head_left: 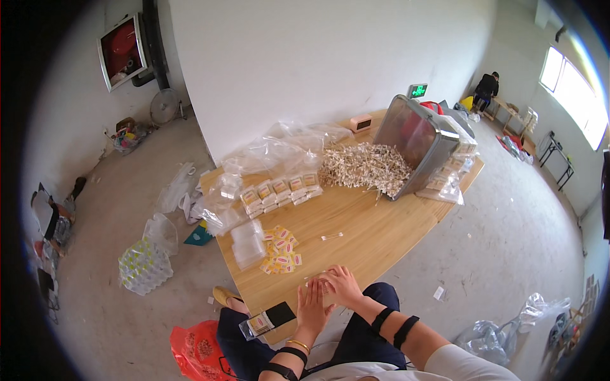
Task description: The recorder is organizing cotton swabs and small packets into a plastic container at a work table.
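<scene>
2 hands (312, 303) (343, 286) on half-hidden pkt (328, 294), prob.

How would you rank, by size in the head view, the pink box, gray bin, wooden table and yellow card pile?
1. Wooden table
2. Gray bin
3. Yellow card pile
4. Pink box

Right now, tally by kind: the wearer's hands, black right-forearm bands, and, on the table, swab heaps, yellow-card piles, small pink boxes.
Left hand and right hand: 2
Black right-forearm bands: 2
Swab heap: 1
Yellow-card pile: 1
Small pink box: 1
Total: 7
</scene>
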{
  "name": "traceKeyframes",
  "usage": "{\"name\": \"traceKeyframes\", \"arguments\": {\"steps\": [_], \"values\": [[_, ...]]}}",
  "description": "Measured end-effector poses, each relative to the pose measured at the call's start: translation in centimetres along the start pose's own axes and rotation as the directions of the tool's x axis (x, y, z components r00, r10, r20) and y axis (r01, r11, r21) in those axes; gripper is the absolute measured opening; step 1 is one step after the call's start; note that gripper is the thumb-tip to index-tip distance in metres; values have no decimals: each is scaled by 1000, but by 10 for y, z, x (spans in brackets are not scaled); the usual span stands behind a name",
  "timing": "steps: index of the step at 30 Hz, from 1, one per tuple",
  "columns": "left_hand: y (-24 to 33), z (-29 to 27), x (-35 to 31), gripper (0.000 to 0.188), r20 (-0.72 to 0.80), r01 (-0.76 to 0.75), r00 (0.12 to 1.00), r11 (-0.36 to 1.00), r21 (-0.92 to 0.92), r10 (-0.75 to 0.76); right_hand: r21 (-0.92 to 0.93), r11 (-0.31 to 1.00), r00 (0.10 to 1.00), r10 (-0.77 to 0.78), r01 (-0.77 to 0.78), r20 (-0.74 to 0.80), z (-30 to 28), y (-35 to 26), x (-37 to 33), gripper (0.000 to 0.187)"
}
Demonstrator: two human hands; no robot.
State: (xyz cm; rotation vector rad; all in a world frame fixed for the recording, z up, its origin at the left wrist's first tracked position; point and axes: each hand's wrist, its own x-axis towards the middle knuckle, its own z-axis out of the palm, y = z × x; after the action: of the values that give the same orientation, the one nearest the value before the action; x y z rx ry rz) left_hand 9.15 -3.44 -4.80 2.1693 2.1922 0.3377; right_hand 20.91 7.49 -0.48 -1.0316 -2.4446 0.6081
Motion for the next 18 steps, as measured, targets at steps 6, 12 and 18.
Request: {"name": "traceKeyframes", "arguments": {"steps": [6,12,18], "values": [[2,0,-2,90,11,-8,1000,1000,-10,8,85,996,999,36,-36,-3,12,18,28,19],[2,3,-7,84,-10,-2,1000,997,-73,1,2,999,999,39,-39,-2,27,24,41,3],[8,2,-4,79,-144,-81,985,993,82,92,-44,978,968,192,-202,-161,6,80,66,5]]}}
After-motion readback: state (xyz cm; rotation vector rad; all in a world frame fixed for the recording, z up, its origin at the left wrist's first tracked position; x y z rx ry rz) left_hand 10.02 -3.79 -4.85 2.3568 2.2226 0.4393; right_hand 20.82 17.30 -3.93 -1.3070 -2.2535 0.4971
